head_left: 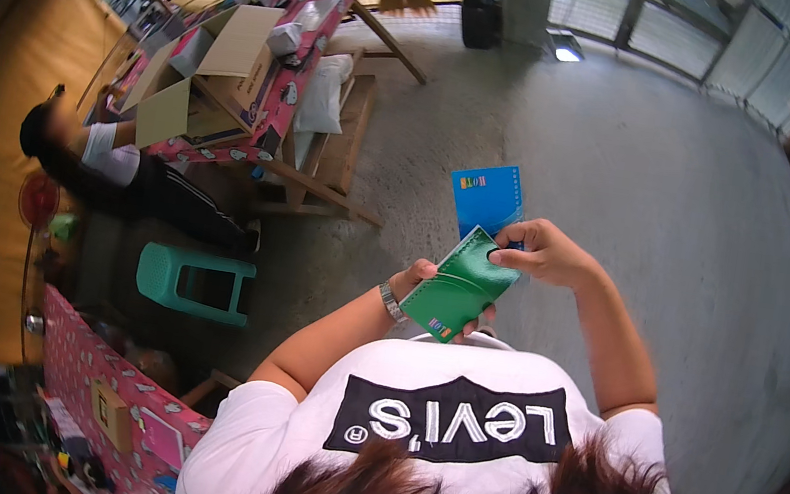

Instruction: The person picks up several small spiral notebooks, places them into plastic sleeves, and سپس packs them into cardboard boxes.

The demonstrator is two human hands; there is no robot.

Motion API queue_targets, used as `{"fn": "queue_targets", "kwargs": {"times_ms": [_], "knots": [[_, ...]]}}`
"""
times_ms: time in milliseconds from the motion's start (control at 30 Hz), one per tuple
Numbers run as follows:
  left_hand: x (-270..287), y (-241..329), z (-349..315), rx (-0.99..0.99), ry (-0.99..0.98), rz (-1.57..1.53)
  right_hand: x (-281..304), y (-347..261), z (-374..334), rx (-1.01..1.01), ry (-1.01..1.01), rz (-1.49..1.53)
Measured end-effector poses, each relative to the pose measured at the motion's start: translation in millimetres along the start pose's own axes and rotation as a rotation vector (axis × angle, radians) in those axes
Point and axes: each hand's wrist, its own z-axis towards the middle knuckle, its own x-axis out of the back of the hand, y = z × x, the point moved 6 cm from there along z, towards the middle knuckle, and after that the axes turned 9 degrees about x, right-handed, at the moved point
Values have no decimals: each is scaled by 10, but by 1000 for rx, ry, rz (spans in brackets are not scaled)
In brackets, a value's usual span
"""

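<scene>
Left hand (420, 286) cups the green notebook (457, 291) from below, fingers wrapped round its lower edge; glossy cover, spiral-bound along one side. Right hand (541, 252) pinches its top corner, fingers closed. Blue notebook (487, 199) sits behind the green one, flat, rectangular, partly hidden. Both held at chest height over rough grey concrete floor (683, 207). Teal plastic stool (193, 281) stands well apart on the left.

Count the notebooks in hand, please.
2. A green notebook rests in the left hand, pinched at its top edge by the right hand; a blue notebook stands behind it. More could be hidden between them.
</scene>
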Motion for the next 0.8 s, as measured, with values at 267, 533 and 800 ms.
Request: {"fn": "queue_targets", "kwargs": {"times_ms": [267, 533, 800], "knots": [[417, 2271, -153, -410, 344, 101, 1549, 180, 1604, 61, 435, -233], [981, 4671, -206, -484, 686, 412, 2896, 566, 3150, 157, 633, 157], [1360, 6413, -404, -571, 815, 506, 3925, 984, 4888, 117, 412, 424]]}}
